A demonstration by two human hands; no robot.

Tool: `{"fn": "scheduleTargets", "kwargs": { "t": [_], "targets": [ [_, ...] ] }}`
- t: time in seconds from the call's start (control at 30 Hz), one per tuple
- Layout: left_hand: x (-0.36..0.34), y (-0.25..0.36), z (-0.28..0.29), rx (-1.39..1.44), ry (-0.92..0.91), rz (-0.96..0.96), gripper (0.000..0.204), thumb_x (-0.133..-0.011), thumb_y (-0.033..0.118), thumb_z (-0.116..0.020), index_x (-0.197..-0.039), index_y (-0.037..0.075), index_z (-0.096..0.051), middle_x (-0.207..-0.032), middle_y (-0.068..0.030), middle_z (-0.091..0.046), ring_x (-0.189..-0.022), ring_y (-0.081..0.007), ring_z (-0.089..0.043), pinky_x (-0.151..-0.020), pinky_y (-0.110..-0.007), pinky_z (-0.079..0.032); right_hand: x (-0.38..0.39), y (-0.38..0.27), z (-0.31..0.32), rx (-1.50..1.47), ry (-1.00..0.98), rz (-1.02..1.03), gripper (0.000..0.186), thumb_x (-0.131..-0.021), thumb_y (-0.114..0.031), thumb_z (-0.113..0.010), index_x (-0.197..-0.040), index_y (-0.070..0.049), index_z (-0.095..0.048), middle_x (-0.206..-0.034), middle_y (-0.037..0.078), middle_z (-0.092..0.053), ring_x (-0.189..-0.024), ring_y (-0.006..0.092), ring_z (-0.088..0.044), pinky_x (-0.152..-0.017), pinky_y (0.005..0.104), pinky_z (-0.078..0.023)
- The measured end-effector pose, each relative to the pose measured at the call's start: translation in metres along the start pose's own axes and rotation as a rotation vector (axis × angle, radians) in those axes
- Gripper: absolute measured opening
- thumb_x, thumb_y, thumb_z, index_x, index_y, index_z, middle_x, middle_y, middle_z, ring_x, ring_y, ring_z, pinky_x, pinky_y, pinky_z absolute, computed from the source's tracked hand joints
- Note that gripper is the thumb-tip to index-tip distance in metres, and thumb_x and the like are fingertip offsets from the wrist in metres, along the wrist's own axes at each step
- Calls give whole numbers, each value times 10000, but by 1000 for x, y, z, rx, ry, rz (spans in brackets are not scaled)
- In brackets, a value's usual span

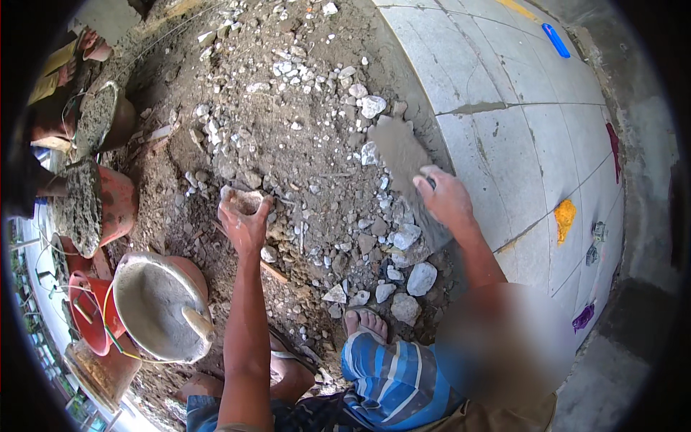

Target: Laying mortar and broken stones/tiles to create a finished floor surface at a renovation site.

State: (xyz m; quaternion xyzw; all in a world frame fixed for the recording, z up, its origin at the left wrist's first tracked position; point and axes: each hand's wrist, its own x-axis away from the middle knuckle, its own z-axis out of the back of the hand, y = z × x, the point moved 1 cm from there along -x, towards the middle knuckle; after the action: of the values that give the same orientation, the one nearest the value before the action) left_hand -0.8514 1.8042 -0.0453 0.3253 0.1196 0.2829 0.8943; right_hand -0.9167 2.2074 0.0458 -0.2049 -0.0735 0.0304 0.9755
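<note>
Pale-brown chunk (248,202), partly behind left hand (243,222)

Stony brown dirt ground (324,147), pale grey tiled floor (554,151) at right, grey concrete (651,165) beyond

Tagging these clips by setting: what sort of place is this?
Probably a building site: floor tiles lie beside rubble, and buckets of what looks like mortar are at the left.
</note>
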Motion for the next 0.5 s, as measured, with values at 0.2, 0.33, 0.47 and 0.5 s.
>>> {"fn": "scheduleTargets", "kwargs": {
  "t": [0.2,0.33,0.47,0.5],
  "targets": [
    [-2,-7,4,-27,-23,20,913,-602,419,-897,-1287,-26,-491,-1289,-254,-502,-1167,-421,-524,-973,-507,-460,-58,-10,-36,97,-47,-180,459,-950,-427,-539,-1196,-57,-655,-1145,221,-678,-1084,422,-633,-929,496,-498],
    [27,-3,31,-270,-221,107,1043,-623,517,-811,-1477,89,-390,-1510,-310,-306,-1319,-481,-408,-1087,-525,-400,-71,-32,-22,-86,57,3,442,-931,-408,-583,-1174,-48,-665,-1169,199,-678,-1092,392,-637,-941,464,-497],
    [52,-10,50,-457,-377,119,1070,-664,539,-777,-1527,117,-305,-1526,-316,-275,-1331,-493,-389,-1123,-556,-331,-128,-80,-35,-160,24,264,457,-904,-429,-626,-1142,-43,-678,-1135,211,-685,-1079,385,-645,-929,441,-503],
    [54,-9,54,-488,-402,94,1059,-668,540,-776,-1522,122,-308,-1522,-321,-274,-1326,-495,-392,-1123,-559,-326,-149,-95,-41,-185,-31,281,457,-900,-435,-632,-1122,-39,-686,-1125,216,-686,-1074,384,-647,-926,442,-504]
  ]
}}
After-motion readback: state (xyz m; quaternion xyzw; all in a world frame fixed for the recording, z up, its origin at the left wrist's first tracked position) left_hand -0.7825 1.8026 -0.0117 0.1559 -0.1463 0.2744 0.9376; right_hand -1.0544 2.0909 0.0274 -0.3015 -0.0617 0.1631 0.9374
